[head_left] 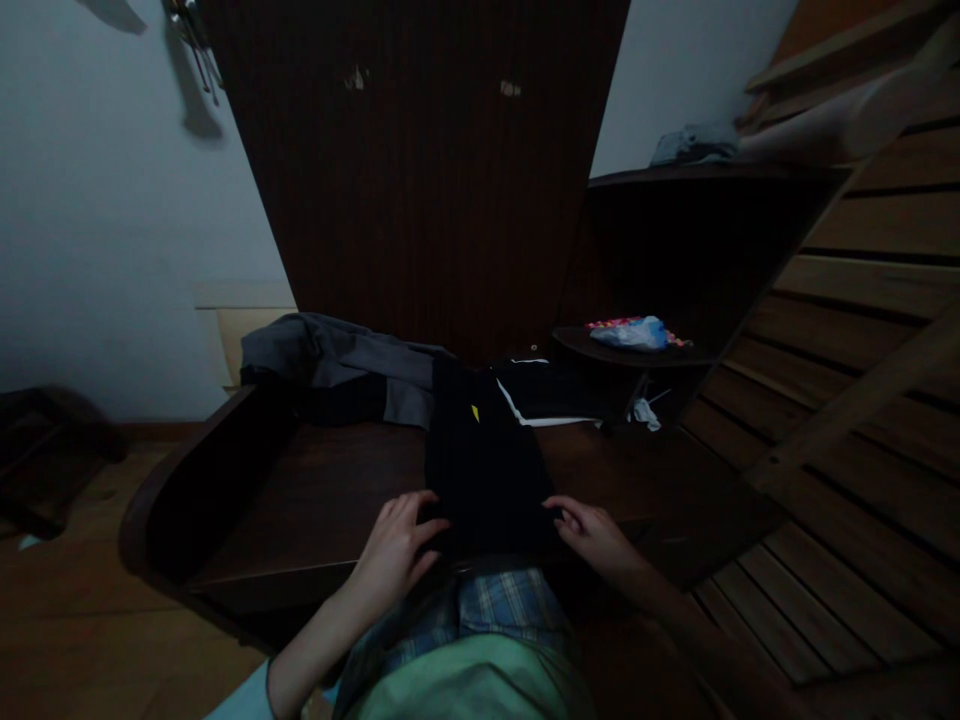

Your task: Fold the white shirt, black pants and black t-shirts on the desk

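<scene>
A black folded garment (487, 470) with a small yellow mark lies on the dark wooden bench in front of me. At its near left edge is my left hand (405, 535), with thumb and fingers apart and the fingertips touching the cloth. My right hand (592, 532) is on the near right edge, its fingers curled and pinching the fabric there. Beyond it to the left, a grey and black garment (352, 360) lies in a loose heap. Another black item with white edging (551, 390) lies flat behind it to the right. Dim light hides the folds of the black cloth.
The bench (337, 490) has a raised curved left end (172, 470). A corner shelf (577, 345) at the right bears a blue and white plastic bag (634, 334). A slatted wooden structure (862, 400) stands close on the right. A tall dark panel (427, 180) rises behind.
</scene>
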`<action>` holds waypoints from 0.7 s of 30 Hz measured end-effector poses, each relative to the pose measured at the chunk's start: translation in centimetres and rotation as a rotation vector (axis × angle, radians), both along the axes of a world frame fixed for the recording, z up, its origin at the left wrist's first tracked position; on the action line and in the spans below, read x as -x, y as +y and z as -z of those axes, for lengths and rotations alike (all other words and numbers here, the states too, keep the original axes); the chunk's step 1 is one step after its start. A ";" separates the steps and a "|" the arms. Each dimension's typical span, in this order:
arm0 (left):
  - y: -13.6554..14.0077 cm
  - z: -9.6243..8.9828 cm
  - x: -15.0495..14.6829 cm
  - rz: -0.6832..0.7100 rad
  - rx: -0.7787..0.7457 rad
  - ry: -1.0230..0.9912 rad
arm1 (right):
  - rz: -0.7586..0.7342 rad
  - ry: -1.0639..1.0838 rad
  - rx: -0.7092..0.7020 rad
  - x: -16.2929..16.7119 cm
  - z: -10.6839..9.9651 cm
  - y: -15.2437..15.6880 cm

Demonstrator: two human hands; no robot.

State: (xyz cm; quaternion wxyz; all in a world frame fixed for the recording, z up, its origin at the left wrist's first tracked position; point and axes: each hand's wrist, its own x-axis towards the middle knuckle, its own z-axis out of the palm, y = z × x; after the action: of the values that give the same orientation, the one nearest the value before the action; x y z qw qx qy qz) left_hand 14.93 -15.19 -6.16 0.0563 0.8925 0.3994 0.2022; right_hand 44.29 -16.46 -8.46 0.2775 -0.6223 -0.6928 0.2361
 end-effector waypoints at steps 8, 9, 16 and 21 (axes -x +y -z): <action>3.0 -2.3 6.6 -0.093 -0.179 0.088 | -0.325 -0.064 -0.062 5.5 -0.1 -3.2; 3.6 -2.3 8.3 -0.143 -0.181 0.112 | -0.382 -0.061 -0.081 5.9 -0.4 -3.5; 5.2 -3.4 14.1 -0.646 -0.265 0.210 | -0.299 -0.109 -0.158 4.1 -3.5 1.5; 4.2 -2.3 10.3 -0.487 -0.066 0.150 | -0.237 -0.399 -0.363 3.1 -3.5 7.4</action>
State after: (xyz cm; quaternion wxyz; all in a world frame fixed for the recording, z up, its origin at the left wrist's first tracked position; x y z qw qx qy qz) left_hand 4.65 -10.99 -3.86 -0.0531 0.7837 0.5989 0.1560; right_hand 41.21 -9.02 -4.93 0.2130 -0.5113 -0.8325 0.0122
